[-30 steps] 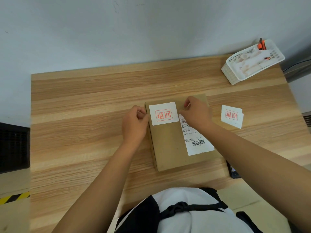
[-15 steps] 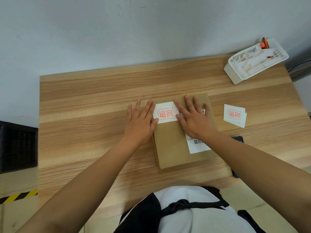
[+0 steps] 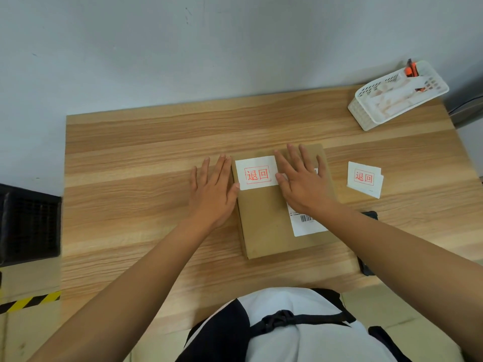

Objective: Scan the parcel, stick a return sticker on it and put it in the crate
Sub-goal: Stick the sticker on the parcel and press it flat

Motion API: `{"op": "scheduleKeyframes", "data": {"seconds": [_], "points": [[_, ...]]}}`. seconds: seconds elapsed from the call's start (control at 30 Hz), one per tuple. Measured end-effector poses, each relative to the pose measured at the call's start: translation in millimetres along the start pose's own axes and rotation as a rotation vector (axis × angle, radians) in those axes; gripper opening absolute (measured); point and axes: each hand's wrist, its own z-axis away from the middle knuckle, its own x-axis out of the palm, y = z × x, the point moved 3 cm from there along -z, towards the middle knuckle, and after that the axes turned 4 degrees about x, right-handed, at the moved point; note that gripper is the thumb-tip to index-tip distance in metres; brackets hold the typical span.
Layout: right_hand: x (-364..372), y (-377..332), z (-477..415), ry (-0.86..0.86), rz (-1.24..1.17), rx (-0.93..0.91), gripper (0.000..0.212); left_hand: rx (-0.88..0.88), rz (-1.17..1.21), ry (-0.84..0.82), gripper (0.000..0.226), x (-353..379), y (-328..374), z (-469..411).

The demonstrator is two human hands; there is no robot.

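Observation:
A brown cardboard parcel (image 3: pixel 266 226) lies flat on the wooden table (image 3: pixel 146 205) in front of me. A white return sticker (image 3: pixel 256 172) with red characters sits on its far left corner. A white shipping label (image 3: pixel 307 226) with a barcode shows on its right side, partly under my wrist. My left hand (image 3: pixel 213 190) lies flat with fingers spread, beside the parcel's left edge, thumb touching it. My right hand (image 3: pixel 303 178) rests flat on the parcel top, just right of the sticker. A black crate (image 3: pixel 28 223) stands left of the table.
A small stack of return stickers (image 3: pixel 364 178) lies on the table right of the parcel. A white plastic basket (image 3: pixel 397 95) with an orange tool stands at the far right corner. A black device (image 3: pixel 367 267) peeks out under my right forearm. Yellow-black floor tape (image 3: pixel 28 301) is at lower left.
Both hands went from pinching the sticker's edges to lying flat with fingers spread. The sticker now lies flat on the parcel.

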Motion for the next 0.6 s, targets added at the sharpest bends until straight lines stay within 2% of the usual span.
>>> {"op": "scheduleKeyframes", "data": {"seconds": [0.27, 0.6], "points": [[23, -1, -7, -0.035, -0.048, 0.019, 0.056, 0.053, -0.035, -0.062, 0.063, 13, 13, -11], [28, 2, -9, 0.006, -0.079, 0.013, 0.056, 0.04, -0.081, -0.039, 0.063, 20, 12, -10]]}}
